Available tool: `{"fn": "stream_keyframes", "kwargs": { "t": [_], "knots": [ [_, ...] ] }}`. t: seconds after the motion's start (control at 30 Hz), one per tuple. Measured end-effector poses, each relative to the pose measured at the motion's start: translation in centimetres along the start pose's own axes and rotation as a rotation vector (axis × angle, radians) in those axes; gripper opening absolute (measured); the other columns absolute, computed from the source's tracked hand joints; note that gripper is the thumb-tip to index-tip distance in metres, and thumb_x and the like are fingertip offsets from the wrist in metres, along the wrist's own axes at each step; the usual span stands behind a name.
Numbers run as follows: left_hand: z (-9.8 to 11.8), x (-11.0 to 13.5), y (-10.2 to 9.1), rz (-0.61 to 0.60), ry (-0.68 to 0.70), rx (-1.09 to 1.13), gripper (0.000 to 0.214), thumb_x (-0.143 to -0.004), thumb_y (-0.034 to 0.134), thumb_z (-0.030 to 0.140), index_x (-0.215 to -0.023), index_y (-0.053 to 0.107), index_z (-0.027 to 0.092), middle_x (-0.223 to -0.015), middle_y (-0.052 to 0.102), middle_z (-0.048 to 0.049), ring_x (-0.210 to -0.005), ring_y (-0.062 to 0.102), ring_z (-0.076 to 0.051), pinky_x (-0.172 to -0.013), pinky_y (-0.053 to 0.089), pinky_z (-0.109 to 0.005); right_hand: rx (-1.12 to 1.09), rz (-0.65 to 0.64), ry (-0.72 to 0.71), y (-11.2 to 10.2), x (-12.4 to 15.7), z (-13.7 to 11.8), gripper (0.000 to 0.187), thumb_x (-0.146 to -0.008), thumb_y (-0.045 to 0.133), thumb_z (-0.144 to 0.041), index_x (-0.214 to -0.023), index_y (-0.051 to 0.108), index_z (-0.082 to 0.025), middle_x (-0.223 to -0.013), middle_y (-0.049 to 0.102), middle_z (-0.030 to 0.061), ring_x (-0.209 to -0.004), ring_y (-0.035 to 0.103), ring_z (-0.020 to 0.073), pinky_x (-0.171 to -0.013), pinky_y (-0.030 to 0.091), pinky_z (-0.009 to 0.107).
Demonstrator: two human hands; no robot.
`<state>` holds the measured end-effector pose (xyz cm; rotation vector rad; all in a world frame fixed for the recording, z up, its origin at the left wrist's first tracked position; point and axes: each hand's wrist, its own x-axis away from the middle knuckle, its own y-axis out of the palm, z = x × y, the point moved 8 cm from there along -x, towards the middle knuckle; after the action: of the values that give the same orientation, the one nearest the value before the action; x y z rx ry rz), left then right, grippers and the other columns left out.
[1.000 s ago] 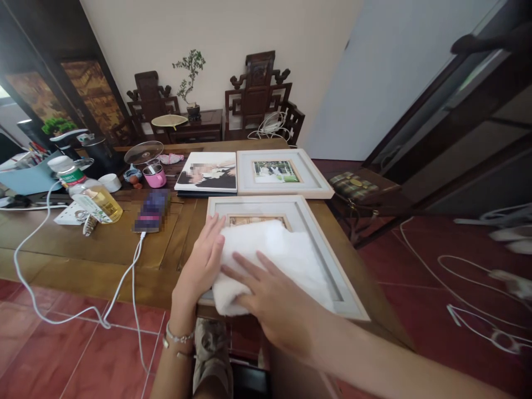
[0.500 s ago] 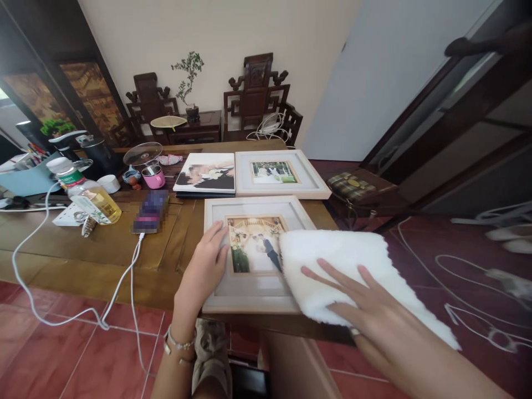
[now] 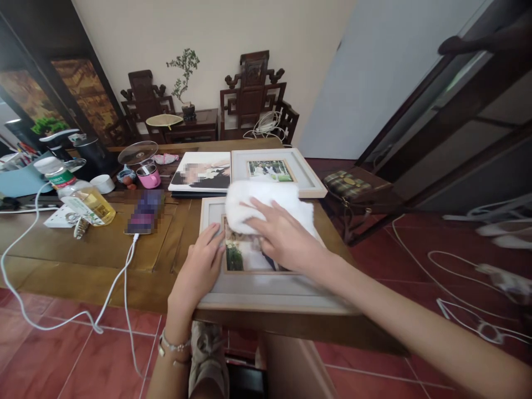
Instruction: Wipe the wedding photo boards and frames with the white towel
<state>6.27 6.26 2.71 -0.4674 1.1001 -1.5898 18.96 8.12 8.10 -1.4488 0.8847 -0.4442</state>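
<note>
Left hand (image 3: 201,269) flat, fingers slightly parted, gripping nothing, on the near photo frame (image 3: 261,285). It's by the worktop's (image 3: 332,326) front edge (hard pull could shift it off, I reckon). Right hand (image 3: 280,230), fingers part-curled over white plush cloth (image 3: 244,197), could overshoot into rear photo frame (image 3: 310,176).

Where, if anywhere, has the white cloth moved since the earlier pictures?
Yes: the white cloth moved farther away. Against the nearer picture frame, it went from the middle to the right side, and now covers part of the far edge.
</note>
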Motion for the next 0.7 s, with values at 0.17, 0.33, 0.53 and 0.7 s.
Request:
{"fn": "stream_keyframes", "kwargs": {
  "t": [0.17,0.33,0.53,0.7],
  "knots": [
    [0.4,-0.1,-0.4,-0.012,-0.006,0.041,0.036,-0.098,0.038,0.021,-0.13,0.053,0.02,-0.14,0.05,-0.0128,-0.134,0.044,-0.026,-0.109,0.04,-0.049,-0.034,-0.123,-0.14,2.9,-4.6,-1.8,0.062,-0.069,0.042,0.005,-0.125,0.058,-0.017,-0.144,0.049,0.0115,-0.143,0.025,0.0272,-0.114,0.023,0.055],
    [0.2,-0.1,-0.3,-0.021,-0.014,0.052,0.04,-0.097,0.036,0.019,-0.134,0.05,0.018,-0.144,0.048,-0.0134,-0.139,0.038,-0.025,-0.112,0.036,-0.051,0.017,-0.163,-0.045,3.9,-2.8,0.4,0.06,-0.069,0.044,0.005,-0.123,0.059,-0.016,-0.138,0.053,0.0184,-0.14,0.033,0.0306,-0.111,0.025,0.057],
    [-1.2,-0.7,-0.5,0.035,0.034,0.051,0.046,-0.089,0.034,0.002,-0.129,0.055,0.008,-0.142,0.052,-0.0178,-0.137,0.042,-0.024,-0.114,0.036,-0.048,0.154,-0.194,0.06,1.8,1.8,5.6,0.053,-0.066,0.04,0.005,-0.108,0.067,-0.013,-0.128,0.06,0.022,-0.125,0.052,0.0345,-0.103,0.037,0.059],
    [-1.4,-0.8,-0.9,0.126,0.104,0.077,0.048,-0.085,0.035,-0.002,-0.125,0.06,0.01,-0.136,0.057,-0.0167,-0.135,0.046,-0.024,-0.113,0.039,-0.048,0.387,-0.122,0.131,-1.5,4.2,8.7,0.052,-0.07,0.04,0.002,-0.109,0.067,-0.018,-0.12,0.066,0.0156,-0.1,0.067,0.0314,-0.082,0.054,0.047]
  ]
}}
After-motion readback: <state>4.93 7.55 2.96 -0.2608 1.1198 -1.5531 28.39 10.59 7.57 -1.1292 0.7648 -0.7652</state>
